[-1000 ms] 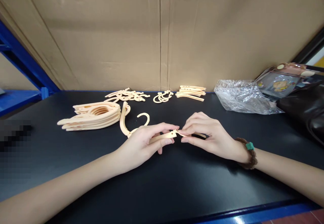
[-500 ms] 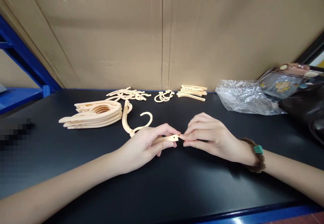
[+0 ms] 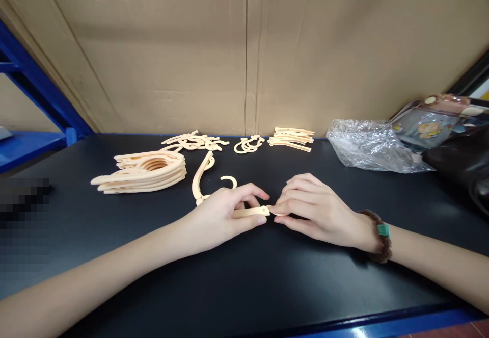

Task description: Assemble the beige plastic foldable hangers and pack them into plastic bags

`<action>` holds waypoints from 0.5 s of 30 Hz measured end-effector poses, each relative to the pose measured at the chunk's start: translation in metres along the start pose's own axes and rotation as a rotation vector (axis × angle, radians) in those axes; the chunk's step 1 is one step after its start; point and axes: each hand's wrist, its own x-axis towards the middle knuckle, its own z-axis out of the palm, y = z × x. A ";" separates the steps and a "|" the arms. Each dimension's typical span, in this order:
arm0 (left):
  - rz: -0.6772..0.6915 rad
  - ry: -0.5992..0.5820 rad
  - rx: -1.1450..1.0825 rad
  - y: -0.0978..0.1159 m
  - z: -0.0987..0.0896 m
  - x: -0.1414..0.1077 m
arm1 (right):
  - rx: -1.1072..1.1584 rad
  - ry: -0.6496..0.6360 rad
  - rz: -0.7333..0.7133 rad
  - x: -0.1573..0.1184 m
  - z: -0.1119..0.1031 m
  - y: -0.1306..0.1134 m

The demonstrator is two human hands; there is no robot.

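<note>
My left hand (image 3: 221, 218) is closed on a cream plastic folding hanger (image 3: 197, 182), low over the black table. One hanger arm and the curved hook stand out beyond the hand. Another arm runs under my fingers, its holed end showing past the thumb. At that end my right hand (image 3: 315, 210) pinches a small cream hanger piece (image 3: 281, 214), mostly covered by the fingers. The piece meets the holed end; whether they are joined I cannot tell. My left index finger is lifted off the holed end.
A stack of cream hangers (image 3: 148, 177) lies on the left. Along the back are a heap of hanger parts (image 3: 194, 141), loose hooks (image 3: 248, 145) and a pile of straight pieces (image 3: 292, 139). Clear plastic wrap (image 3: 367, 147) and a dark bag (image 3: 462, 159) sit at right, before cardboard (image 3: 171, 62).
The hanger's free arm and hook have swung right and the hook looks lower. My left index finger has lifted from the holed end. The right-hand piece shows more between the fingers.
</note>
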 end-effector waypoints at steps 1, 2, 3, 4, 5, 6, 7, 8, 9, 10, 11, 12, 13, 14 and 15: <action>-0.015 -0.015 -0.012 0.000 -0.001 0.000 | 0.007 -0.001 -0.003 0.000 0.000 -0.001; -0.029 -0.034 -0.032 0.001 -0.002 0.001 | 0.016 -0.003 -0.004 0.001 -0.001 -0.001; -0.041 -0.056 -0.063 0.002 -0.002 0.001 | 0.024 -0.006 -0.001 0.001 -0.001 -0.002; -0.049 -0.077 -0.102 0.003 -0.003 0.001 | 0.031 -0.012 0.008 0.002 -0.002 -0.003; -0.052 -0.094 -0.148 0.004 -0.003 0.001 | 0.033 -0.020 0.022 0.002 -0.002 -0.003; -0.053 -0.109 -0.192 0.006 -0.003 0.002 | 0.031 -0.028 0.039 0.002 -0.003 -0.003; -0.052 -0.122 -0.228 0.007 -0.004 0.002 | 0.027 -0.034 0.059 0.002 -0.003 -0.003; -0.054 -0.132 -0.256 0.007 -0.004 0.002 | 0.021 -0.036 0.081 0.002 -0.004 -0.003; -0.060 -0.138 -0.278 0.008 -0.005 0.002 | 0.019 -0.032 0.101 0.002 -0.004 -0.003; -0.073 -0.145 -0.298 0.008 -0.006 0.003 | 0.018 -0.025 0.124 0.002 -0.004 -0.003; -0.092 -0.154 -0.318 0.008 -0.006 0.003 | 0.017 -0.016 0.152 0.002 -0.004 -0.002; -0.111 -0.161 -0.336 0.008 -0.007 0.003 | 0.016 -0.007 0.185 0.002 -0.004 -0.001; -0.129 -0.166 -0.348 0.008 -0.008 0.003 | 0.015 0.000 0.221 0.002 -0.004 -0.001; -0.146 -0.169 -0.355 0.007 -0.008 0.003 | 0.014 0.004 0.255 0.003 -0.004 0.000; -0.161 -0.168 -0.358 0.007 -0.009 0.003 | 0.016 0.002 0.284 0.003 -0.003 0.000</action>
